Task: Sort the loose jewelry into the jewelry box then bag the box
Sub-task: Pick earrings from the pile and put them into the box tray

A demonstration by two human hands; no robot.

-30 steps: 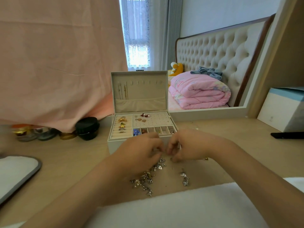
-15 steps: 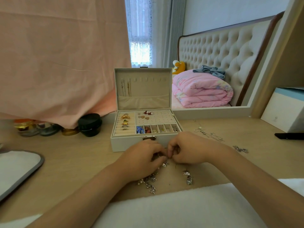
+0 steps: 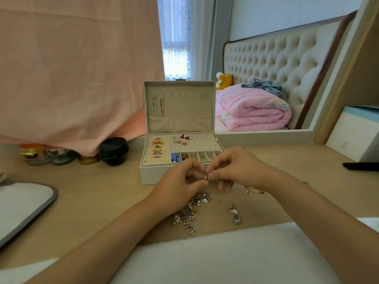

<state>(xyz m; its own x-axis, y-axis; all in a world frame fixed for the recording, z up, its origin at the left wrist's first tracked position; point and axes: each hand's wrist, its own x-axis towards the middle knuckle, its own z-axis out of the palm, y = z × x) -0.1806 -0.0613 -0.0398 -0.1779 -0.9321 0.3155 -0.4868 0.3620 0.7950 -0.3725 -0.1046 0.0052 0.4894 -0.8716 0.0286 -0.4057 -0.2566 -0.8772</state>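
Note:
An open cream jewelry box (image 3: 152, 173) stands on the wooden table, lid upright, with gold rings in its left rolls, earrings on the peg board and small pieces in the front cells. My left hand (image 3: 180, 185) and my right hand (image 3: 233, 171) meet just in front of the box, both pinching one small gold piece (image 3: 206, 177) between their fingertips. A pile of loose silver jewelry and pearls (image 3: 191, 212) lies on the table under my left wrist. A separate silver piece (image 3: 235, 216) and a thin gold chain (image 3: 254, 191) lie to the right.
A black jar (image 3: 113, 150) and several small jars (image 3: 37, 155) stand left of the box under a pink cloth (image 3: 78, 68). A grey-rimmed white tray (image 3: 24, 203) sits at far left. A white-blue box (image 3: 356, 134) and a black object (image 3: 361, 166) sit at right. White cloth (image 3: 205, 255) covers the near edge.
Both hands have lifted a little off the jewelry pile toward the box, and a small gold piece now shows pinched between them. The view has shifted slightly left.

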